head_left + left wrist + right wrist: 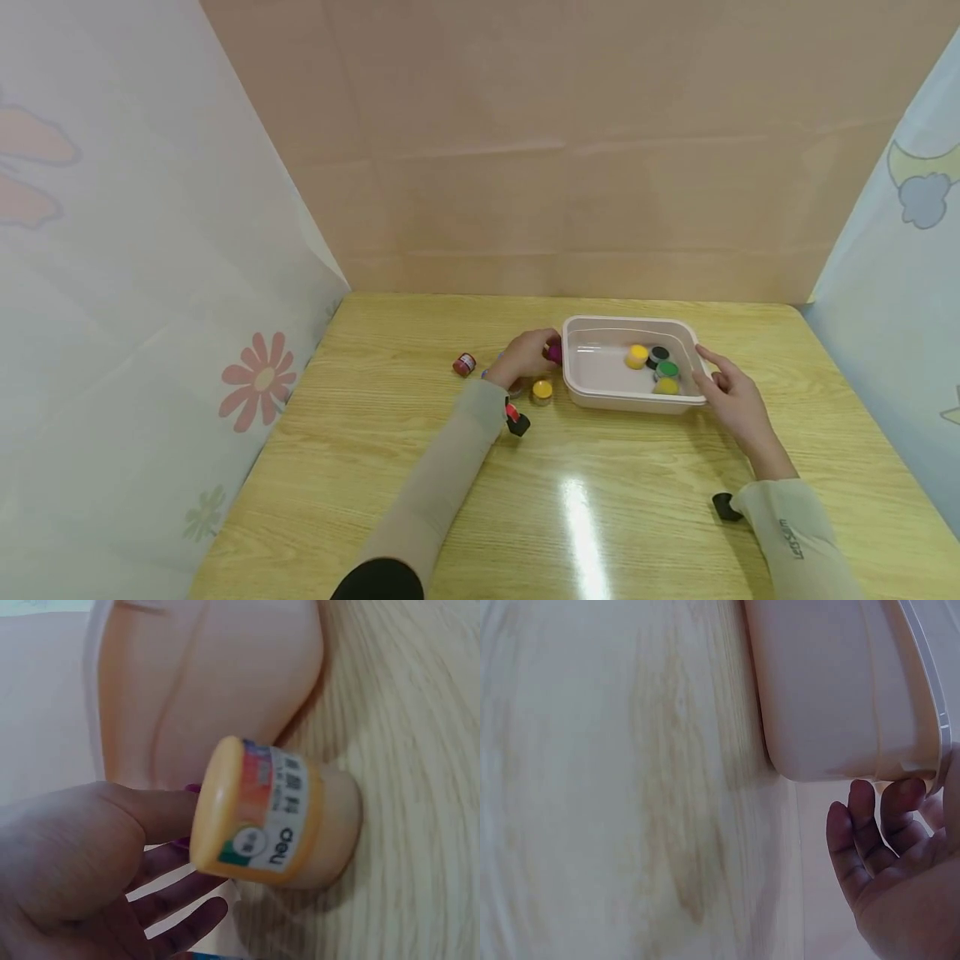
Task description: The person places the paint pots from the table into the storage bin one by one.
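My left hand [527, 354] pinches a magenta-lidded paint jar [554, 353] beside the left wall of a pale pink plastic tub [600, 402]. In the left wrist view that jar is mostly hidden behind a yellow-lidded paint jar [277, 817], which stands on the table with its label showing. My right hand [738, 408] holds the tub's right end, thumb at the rim and fingers against the outer wall. Inside the tub sit several paint jars, among them an orange-yellow one [637, 357], a black-lidded one [658, 356] and a green-lidded one [667, 370].
A dark red paint jar [464, 364] lies on its side left of my left hand. Some blue shows near that hand, mostly covered by it. A brown papered wall [570, 167] rises behind the wooden table [645, 500], with patterned cloth [187, 250] at the sides.
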Demonstrator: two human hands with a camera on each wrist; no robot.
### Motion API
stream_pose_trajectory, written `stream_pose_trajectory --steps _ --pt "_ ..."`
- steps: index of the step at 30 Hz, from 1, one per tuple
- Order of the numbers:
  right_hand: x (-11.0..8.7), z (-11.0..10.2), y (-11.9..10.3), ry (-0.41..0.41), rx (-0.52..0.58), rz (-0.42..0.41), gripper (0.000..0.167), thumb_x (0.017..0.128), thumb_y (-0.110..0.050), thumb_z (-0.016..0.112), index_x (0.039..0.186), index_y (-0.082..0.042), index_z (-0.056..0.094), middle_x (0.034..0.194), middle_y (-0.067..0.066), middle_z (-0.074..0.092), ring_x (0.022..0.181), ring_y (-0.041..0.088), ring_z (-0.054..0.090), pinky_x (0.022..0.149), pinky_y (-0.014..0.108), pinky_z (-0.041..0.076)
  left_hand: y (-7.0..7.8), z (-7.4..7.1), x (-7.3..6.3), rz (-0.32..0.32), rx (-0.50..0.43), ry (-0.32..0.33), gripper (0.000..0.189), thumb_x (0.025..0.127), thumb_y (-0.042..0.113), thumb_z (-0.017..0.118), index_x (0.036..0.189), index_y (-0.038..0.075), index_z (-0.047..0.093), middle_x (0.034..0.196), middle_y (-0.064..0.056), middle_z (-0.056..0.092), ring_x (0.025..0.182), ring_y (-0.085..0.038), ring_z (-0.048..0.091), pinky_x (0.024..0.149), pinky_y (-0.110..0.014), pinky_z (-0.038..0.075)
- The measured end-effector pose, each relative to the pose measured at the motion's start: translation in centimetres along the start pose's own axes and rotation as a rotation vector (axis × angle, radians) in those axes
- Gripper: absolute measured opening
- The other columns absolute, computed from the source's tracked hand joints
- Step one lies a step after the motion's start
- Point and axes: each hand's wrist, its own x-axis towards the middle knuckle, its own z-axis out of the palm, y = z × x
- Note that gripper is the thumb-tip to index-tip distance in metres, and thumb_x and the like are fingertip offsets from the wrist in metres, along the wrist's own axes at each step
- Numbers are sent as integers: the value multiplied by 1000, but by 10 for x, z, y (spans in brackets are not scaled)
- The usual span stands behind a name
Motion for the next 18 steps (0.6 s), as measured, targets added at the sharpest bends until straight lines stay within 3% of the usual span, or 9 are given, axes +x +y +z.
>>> stream_pose_trajectory --steps 9,18 --pt "-1 0 -3 -3 -19 10 58 109 -34 52 159 -8 39 70 -2 36 58 12 34 48 28 34 -2 6 5 -13 45 20 32 95 18 75 126 14 68 118 -3 72 109 -19 66 96 -30 54" --pt "-1 0 -3 -6 0 6 58 109 -34 53 159 -7 38 69 -3 36 57 12 33 48 29 33 -4 -5 -4 -9 37 63 29 94 18 77 122 16 67 121 -4 70 109 -19 65 96 -31 54"
